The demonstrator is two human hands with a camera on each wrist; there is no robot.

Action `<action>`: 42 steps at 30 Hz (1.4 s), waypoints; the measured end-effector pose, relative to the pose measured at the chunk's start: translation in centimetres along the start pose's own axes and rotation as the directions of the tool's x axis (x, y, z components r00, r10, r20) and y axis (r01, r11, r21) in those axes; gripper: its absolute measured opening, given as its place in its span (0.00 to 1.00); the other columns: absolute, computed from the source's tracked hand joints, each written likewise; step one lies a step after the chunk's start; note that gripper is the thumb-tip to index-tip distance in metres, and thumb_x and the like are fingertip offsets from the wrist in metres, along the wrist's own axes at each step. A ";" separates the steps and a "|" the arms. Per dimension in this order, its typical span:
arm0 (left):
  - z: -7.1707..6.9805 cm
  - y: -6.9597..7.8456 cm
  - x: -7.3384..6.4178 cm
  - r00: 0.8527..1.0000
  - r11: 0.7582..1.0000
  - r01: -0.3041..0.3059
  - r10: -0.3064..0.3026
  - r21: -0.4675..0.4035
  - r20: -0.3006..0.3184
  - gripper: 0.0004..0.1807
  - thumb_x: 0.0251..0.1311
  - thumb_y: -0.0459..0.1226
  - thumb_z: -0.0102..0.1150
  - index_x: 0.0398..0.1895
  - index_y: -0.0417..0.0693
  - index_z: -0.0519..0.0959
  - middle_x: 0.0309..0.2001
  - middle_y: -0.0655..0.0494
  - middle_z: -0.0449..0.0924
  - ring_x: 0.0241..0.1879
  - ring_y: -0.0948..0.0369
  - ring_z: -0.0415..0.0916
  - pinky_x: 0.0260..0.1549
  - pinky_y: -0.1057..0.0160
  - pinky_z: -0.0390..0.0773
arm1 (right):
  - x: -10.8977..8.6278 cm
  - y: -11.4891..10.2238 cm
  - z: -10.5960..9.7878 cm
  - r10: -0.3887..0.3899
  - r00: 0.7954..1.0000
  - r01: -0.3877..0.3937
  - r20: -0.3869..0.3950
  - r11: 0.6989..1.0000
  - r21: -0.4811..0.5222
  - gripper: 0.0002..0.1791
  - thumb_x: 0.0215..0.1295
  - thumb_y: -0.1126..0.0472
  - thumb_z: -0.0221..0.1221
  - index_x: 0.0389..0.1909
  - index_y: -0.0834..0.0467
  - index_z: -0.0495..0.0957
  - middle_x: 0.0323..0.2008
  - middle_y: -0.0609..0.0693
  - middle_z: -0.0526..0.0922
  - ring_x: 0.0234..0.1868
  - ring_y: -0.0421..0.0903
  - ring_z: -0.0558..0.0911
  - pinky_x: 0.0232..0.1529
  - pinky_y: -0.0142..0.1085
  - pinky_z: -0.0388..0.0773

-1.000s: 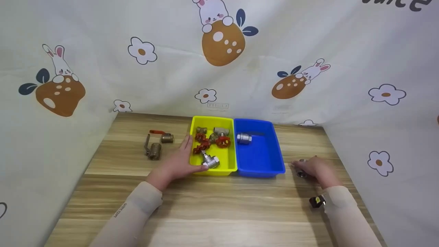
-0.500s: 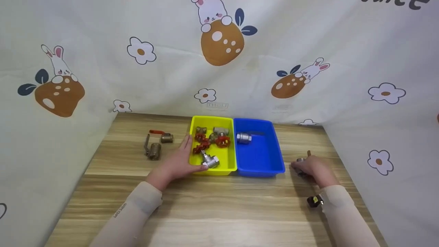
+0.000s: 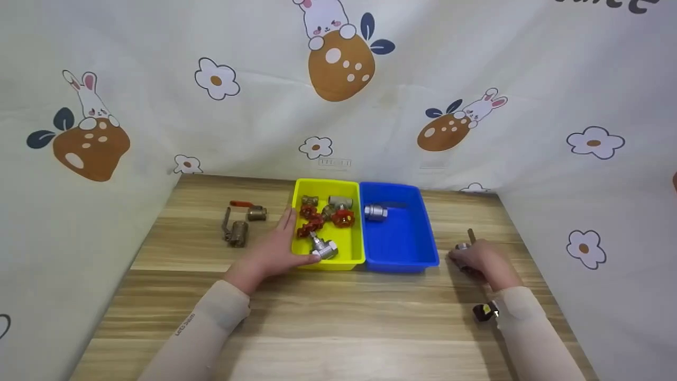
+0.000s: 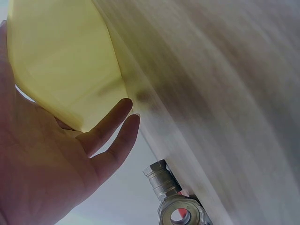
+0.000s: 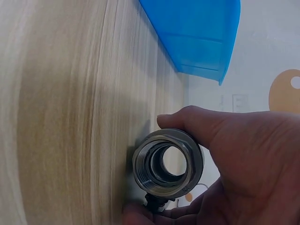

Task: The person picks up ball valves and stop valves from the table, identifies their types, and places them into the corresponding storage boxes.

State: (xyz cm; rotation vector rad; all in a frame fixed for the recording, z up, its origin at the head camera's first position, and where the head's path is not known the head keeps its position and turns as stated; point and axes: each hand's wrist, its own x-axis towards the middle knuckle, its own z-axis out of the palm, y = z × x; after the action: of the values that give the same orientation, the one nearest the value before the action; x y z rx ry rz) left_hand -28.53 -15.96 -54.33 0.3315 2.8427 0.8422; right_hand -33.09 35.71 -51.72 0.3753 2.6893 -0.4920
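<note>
At the right of the table, my right hand [image 3: 485, 259] grips a silver ball valve [image 5: 196, 161] between thumb and fingers. Its threaded open end faces the right wrist camera, and in the head view its lever [image 3: 471, 235] sticks out past the hand. My left hand [image 3: 272, 248] rests with extended fingers along the left wall of the yellow bin [image 3: 346, 256], thumb over the near rim. Inside that bin lie several valves, among them red-wheeled ones [image 3: 344, 218] and a silver one [image 3: 325, 250] by the thumb. The blue bin [image 3: 399, 243] holds a silver lever ball valve [image 3: 376, 212].
Left of the yellow bin lie two brass-coloured lever valves: a red-handled one [image 3: 257, 212] and one with a metal lever [image 3: 239, 234]. Both bins stand side by side on the wooden table [image 3: 359, 317]. A printed cloth [image 3: 254, 127] closes off the back and sides.
My right hand has turned the valve slightly, and its lever now shows beyond the hand, shifted a little leftward. The left hand and the bins have stayed put.
</note>
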 end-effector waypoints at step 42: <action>-0.3 0.3 -0.3 1.000 1.000 -0.005 0.004 0.005 0.009 0.77 0.57 0.78 0.67 0.92 0.50 0.34 0.91 0.46 0.27 0.80 0.31 0.62 0.70 0.31 0.74 | 2.8 2.2 1.1 -0.179 0.966 0.208 -0.184 0.967 0.150 0.40 0.61 0.38 0.75 0.50 0.69 0.73 0.39 0.61 0.81 0.38 0.56 0.79 0.35 0.45 0.78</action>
State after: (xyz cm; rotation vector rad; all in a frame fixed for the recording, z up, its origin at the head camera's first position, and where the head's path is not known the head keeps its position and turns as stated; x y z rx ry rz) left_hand -28.26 -15.92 -53.89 0.3417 2.8368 0.8326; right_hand -34.59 37.81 -54.43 0.2068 2.8742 -0.7813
